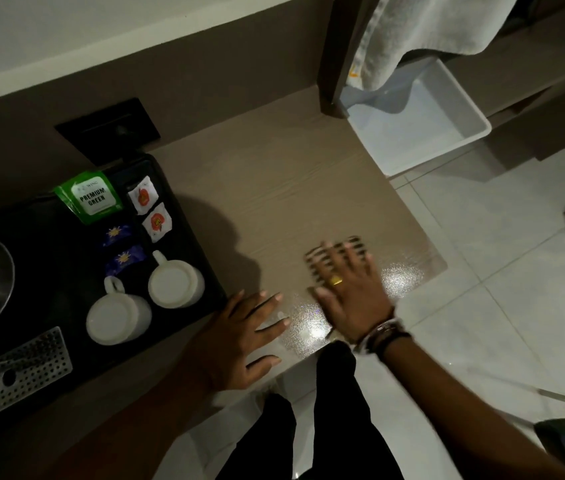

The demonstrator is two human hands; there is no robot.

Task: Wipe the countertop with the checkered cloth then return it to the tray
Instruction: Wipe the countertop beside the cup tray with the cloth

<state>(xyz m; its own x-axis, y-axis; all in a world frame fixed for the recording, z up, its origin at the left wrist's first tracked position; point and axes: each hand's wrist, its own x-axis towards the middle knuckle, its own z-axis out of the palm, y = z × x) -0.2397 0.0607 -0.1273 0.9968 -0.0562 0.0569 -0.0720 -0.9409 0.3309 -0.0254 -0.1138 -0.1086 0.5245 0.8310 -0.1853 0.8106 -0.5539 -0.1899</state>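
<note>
Checkered cloth (338, 252) with dark and light squares lies flat on the pale wood-grain tabletop (274, 188), near its right edge and toward the front, blurred in the picture. The right hand (350, 292) presses down on it, palm flat and fingers (353, 261) spread rather than clenched, so most of the cloth is hidden beneath them. A gold ring (335, 280) sits on one finger and dark bracelets (383, 332) circle the wrist. The left hand (236, 336) rests flat on the tabletop at its front edge, fingers released and spread, holding nothing, just beside the right edge of a black rectangular tray (201, 271). That tray occupies the left part of the tabletop and carries two white mugs (146, 303), a green tea sachet (90, 197) and several small packets (151, 209). Bright glare shines on the tabletop between the two hands.
</note>
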